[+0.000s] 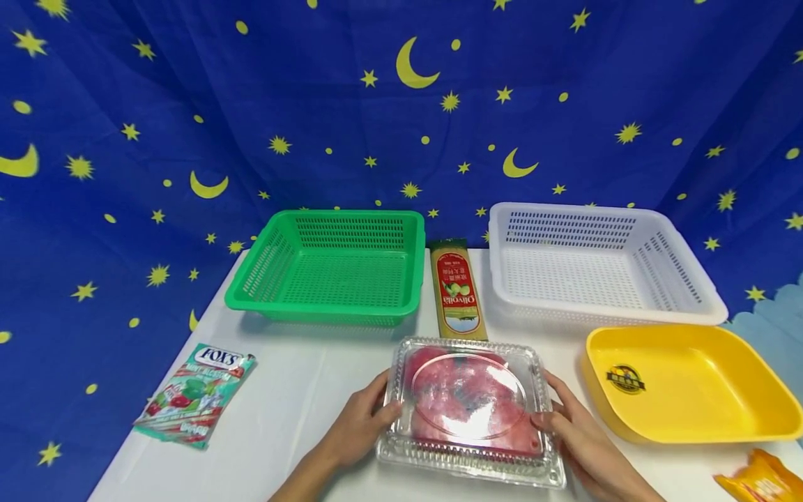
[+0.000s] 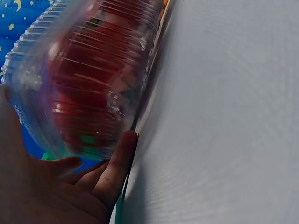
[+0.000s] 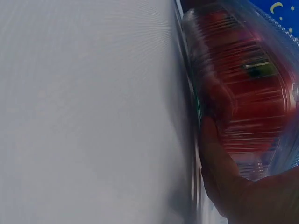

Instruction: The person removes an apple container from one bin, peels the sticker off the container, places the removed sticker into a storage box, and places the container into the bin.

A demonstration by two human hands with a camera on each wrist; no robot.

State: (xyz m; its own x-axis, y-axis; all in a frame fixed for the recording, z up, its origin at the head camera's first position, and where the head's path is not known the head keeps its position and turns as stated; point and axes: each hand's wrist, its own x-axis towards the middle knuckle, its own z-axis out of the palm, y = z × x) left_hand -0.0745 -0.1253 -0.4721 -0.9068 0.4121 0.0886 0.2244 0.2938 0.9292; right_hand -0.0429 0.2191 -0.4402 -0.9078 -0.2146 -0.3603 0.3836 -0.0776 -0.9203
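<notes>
A clear plastic clamshell box (image 1: 470, 411) with red, tomato-like produce inside is held between both hands at the front of the table. My left hand (image 1: 364, 422) grips its left side, thumb on the lid's edge. On the opposite side my right hand (image 1: 580, 439) grips it the same way, thumb over the rim. In the left wrist view, fingers (image 2: 114, 175) reach under the ribbed wall of the box (image 2: 93, 88). The right wrist view has red produce with a green patch behind the clear wall (image 3: 247, 93). Whether the box touches the table cannot be told.
Behind stand a green basket (image 1: 326, 310) and a white basket (image 1: 602, 314), with an Olivoilà pack (image 1: 458, 289) between them. A yellow basin (image 1: 690, 390) is at right, near an orange packet (image 1: 762, 477). A Fox's candy bag (image 1: 197, 397) lies at left.
</notes>
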